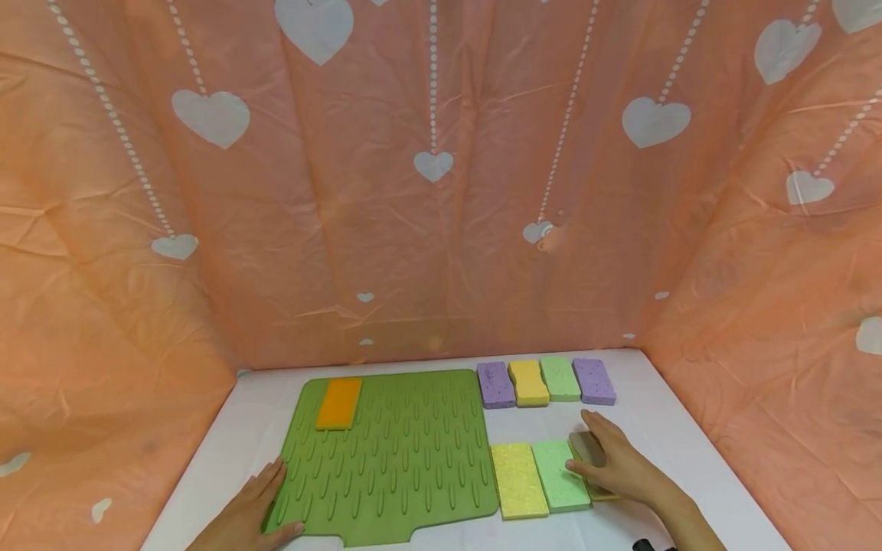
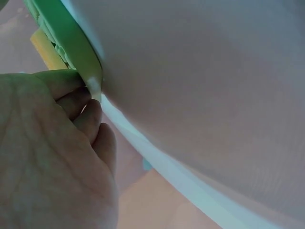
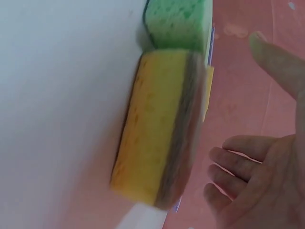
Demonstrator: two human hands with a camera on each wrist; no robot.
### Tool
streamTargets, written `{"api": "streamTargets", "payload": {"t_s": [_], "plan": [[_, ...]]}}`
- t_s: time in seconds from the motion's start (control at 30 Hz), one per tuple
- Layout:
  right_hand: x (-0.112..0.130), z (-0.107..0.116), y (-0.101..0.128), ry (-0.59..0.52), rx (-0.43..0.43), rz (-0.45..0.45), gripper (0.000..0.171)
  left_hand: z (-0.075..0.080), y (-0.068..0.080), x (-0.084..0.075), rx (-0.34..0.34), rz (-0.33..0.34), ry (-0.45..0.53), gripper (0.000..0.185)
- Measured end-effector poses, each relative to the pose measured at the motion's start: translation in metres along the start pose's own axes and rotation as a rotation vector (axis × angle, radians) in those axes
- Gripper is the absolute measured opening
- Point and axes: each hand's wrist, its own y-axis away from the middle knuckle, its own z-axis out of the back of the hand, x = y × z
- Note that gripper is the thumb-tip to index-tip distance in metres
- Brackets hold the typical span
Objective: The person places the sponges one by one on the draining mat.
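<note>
The head view shows us a left hand [image 1: 241, 509] at the left side of a big green mat [image 1: 406, 474]. Its fingers are nearly straight and close together, with the thumb apart, and we see the fingertips touch the mat's edge. An orange block [image 1: 340, 404] lies flat on the mat, near the far left corner.

The right hand [image 1: 616, 465] is over a brown-and-yellow sponge [image 1: 584, 445], brown side up. Its thumb is spread away from its gently bent fingers. In the right wrist view, we see a gap between the hand and this sponge, so they are not pinching it.

The sponge lies on the white table [image 1: 668, 421], at the right end of the near row. Next to it we see a light green sponge [image 1: 556, 478], then a speckled yellow sponge [image 1: 520, 482] just beside the mat. Behind them is a row of four small sponges [image 1: 528, 383].
</note>
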Motion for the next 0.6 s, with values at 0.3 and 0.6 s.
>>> {"api": "streamTargets", "payload": {"t_s": [0.3,0.6], "plan": [[-0.017,0.011,0.009,0.023,0.072,-0.003,0.111,0.002,0.0,-0.002,0.01,0.001,-0.037,0.104],[-0.033,0.019,0.018,-0.019,0.154,0.017,0.117,0.001,0.0,0.002,0.022,0.0,-0.023,0.102]]}}
